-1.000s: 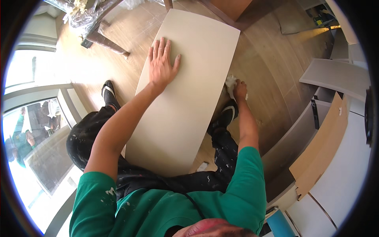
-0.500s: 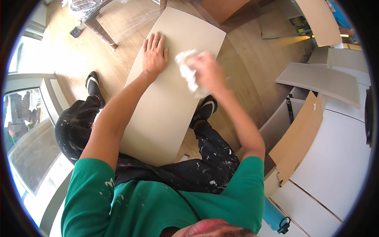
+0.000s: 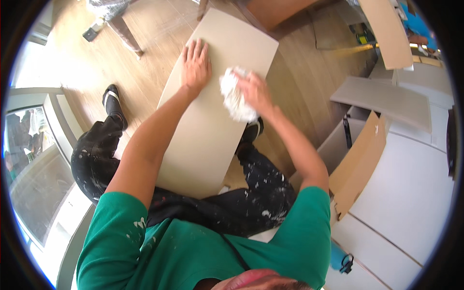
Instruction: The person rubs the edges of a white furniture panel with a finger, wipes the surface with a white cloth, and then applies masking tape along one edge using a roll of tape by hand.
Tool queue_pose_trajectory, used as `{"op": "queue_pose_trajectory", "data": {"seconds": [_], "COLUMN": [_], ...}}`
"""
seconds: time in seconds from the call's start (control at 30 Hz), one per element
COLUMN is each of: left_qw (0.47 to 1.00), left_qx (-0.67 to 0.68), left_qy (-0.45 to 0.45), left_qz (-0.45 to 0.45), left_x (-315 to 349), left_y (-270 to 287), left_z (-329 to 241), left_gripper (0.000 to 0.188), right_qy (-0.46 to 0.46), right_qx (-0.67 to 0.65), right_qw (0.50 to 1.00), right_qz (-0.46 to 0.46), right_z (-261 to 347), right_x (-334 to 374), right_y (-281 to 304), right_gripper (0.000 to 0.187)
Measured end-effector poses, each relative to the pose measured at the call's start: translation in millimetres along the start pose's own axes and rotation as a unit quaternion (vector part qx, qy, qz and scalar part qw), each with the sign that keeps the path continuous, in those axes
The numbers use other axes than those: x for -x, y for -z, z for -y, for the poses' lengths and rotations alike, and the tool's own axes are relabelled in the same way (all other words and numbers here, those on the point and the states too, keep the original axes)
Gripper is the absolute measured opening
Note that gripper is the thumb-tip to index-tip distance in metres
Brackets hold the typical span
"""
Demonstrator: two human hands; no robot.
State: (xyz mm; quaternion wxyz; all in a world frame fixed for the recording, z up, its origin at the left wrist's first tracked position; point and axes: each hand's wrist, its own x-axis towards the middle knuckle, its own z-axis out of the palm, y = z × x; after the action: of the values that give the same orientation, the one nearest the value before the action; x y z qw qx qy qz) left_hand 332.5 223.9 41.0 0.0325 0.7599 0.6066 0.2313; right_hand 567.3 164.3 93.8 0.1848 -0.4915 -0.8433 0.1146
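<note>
A long beige board lies flat between my legs, running away from me. Toward its far left edge my left hand rests flat on the surface, fingers stretched out. My right hand is closed on a crumpled white rag, which lies against the board near its right edge. The rag's underside is hidden.
On the right are an open cardboard box, a loose grey panel, white panels and a blue bottle. A plastic-wrapped furniture leg stands at the far left. A glazed frame is at the left.
My right hand and the rag have shifted slightly, and the rag now looks more spread out and less blurred. My left hand stays flat on the board.
</note>
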Motion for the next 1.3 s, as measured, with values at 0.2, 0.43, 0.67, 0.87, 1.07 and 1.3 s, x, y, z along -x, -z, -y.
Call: {"op": "queue_pose_trajectory", "data": {"seconds": [0.2, 0.43, 0.67, 0.87, 1.07, 1.3], "left_qw": [1.0, 1.0, 1.0, 1.0, 1.0, 1.0], "left_qx": [0.006, 0.004, 0.013, -0.015, -0.018, -0.016], "left_qy": [0.002, 0.004, -0.003, 0.006, -0.001, 0.013], "left_qz": [0.003, 0.008, 0.001, 0.008, 0.006, 0.021], "left_x": [-4, -5, -2, -5, -1, -1], "left_y": [2, 1, -3, -12, -10, -9], "left_z": [1, 3, 0, 9, 5, 5], "left_gripper": [0.048, 0.049, 0.048, 0.048, 0.048, 0.048], "right_qy": [-0.069, -0.169, -0.158, -0.185, -0.198, -0.146], "right_qx": [0.05, 0.063, 0.089, 0.064, 0.092, 0.14], "right_qw": [0.996, 0.983, 0.982, 0.976, 0.971, 0.976], "right_qz": [0.018, 0.023, 0.059, 0.098, 0.093, 0.081], "right_z": [-11, -15, -22, -19, -21, 52], "right_x": [-14, -23, -16, -4, -27, 14], "right_y": [-10, -6, -5, -11, 0, -14], "right_gripper": [0.039, 0.041, 0.043, 0.043, 0.044, 0.051]}}
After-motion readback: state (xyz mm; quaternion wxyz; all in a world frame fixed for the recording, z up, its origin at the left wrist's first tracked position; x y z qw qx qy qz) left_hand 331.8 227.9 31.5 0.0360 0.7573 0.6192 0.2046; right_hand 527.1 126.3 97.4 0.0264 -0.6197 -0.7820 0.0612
